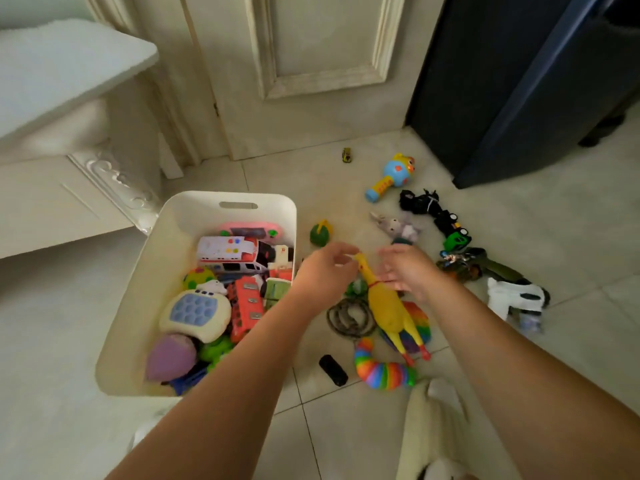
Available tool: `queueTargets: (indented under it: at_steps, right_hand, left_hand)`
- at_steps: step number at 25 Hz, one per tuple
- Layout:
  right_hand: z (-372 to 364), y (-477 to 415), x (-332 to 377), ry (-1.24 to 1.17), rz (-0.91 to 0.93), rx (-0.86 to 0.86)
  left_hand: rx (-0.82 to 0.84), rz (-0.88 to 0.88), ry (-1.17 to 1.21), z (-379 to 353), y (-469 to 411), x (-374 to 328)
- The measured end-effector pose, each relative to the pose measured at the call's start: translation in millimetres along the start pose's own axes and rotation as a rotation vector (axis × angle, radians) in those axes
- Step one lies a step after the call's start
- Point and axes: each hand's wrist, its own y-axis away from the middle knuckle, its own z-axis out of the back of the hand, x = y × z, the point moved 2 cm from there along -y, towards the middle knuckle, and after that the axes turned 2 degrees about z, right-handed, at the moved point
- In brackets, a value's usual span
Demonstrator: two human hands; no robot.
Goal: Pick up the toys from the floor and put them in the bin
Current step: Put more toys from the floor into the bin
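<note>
Fingers of the left hand (325, 271) curl inward and pinch the small beaked head of the rubber chicken (386, 306), a long, smooth, glossy yellow body with a red band at its neck and thin orange legs trailing toward the person. The right hand (407, 271) is loosely spread, its fingertips (386, 277) at the chicken's neck; motion blur hides whether they actually touch. Just left of the left knuckles stands the bin (228, 196), a white plastic tub with rounded corners and a slot handle, already heaped with hard plastic toys. Below both sets of fingertips, under the chicken's body, lies a round, dimpled rainbow pad (420, 325). Beside the pad sit a coil of dark cord (349, 317) and a curved, ribbed rainbow slug (381, 372). Beyond the left fingertips rests a green ball (320, 234). All lie on the pale, glossy tiled floor (346, 431).
</note>
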Motion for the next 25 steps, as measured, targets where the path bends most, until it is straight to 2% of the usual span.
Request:
queueTargets:
  at_steps: [2,3,5,6,10,13,16,19,21,23,25]
  right_hand:
    - [21,-28,-47,0.124,-0.065,-0.039]
    - [27,-37,-65,0.26,-0.062,-0.031]
    - [27,-51,-102,0.465,-0.069,0.008]
    - [21,-54,-120,0.491,-0.075,0.019]
    - [-7,-51,-148,0.473,-0.032,-0.161]
    - [-10,-51,-131,0.216,-0.025,-0.225]
    - [-18,-35,-106,-0.13,-0.014,-0.145]
    - [-34,-12,-85,-0.08,0.064,0.026]
    - [-34,-4,-80,-0.005,0.135,0.057]
    - [-20,-9,-82,0.039,0.198,-0.073]
    - [9,-30,-93,0.027,0.152,-0.382]
  left_hand:
    - [0.078,0.083,-0.03,-28,-13,22]
    - [0.094,0.14,-0.05,-39,-20,34]
    - [0.094,0.287,-0.038,-55,-32,56]
    - [0.091,0.355,-0.011,-62,-37,64]
    - [0.124,0.455,0.025,-80,-53,82]
    - [0.114,0.534,0.075,-81,-66,89]
    - [0.186,0.567,0.253,-81,-71,81]
    - [0.112,0.567,0.433,-79,-71,70]
    - [0.029,0.559,0.424,-74,-68,71]
    - [-0.009,0.548,0.44,-69,-65,72]
    - [-0.006,0.559,0.47,-68,-65,79]
